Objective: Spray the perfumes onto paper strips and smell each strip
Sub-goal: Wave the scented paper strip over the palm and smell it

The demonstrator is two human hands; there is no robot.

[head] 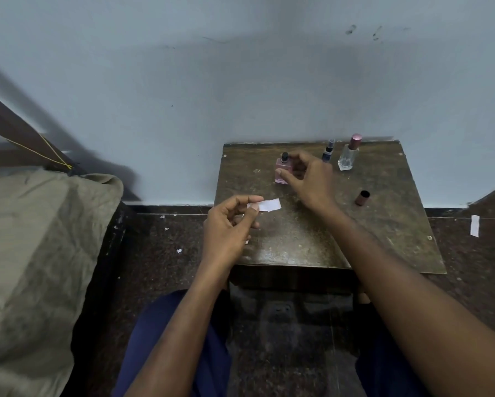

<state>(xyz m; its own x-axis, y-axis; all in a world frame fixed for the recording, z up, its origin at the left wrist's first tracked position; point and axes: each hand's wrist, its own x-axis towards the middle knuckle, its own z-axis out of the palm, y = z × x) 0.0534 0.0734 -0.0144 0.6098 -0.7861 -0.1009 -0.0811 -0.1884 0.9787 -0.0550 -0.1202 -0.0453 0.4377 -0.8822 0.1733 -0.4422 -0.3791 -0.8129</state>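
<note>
Small worn brown wooden tabletop (312,239) against a pale blue wall (240,81). On it, back row: small dark blue spray bottle (327,151) with a black nozzle, then to its right a clear square glass bottle with a rose-pink metallic cap (349,154); the two stand near each other, apart. A loose dark rose cylindrical cap (362,198) lies on its side further forward on the right, well apart from the bottles. Olive-green crumpled bedsheet on a bed (40,253) at left. Dark speckled stone floor (269,339) with one white paper strip (475,225) right of the tabletop and small white paper scraps (179,250) at left.

Pink square glass perfume bottle (283,169), black nozzle exposed, stands upright at the tabletop's back centre-left. Right hand (309,181) reaches over it: thumb against the bottle's front face, fingers (298,159) curled behind its right side, partly hiding the bottle. Whether they clamp the glass or just touch it, cannot tell.

Left hand (229,227) hovers over the tabletop's front-left edge, thumb and forefinger pinching one end of a short white paper strip (267,204). Strip sticks out to the right, roughly level, free end just below and in front of the pink bottle, not touching it. Other left fingers curled in loosely.
</note>
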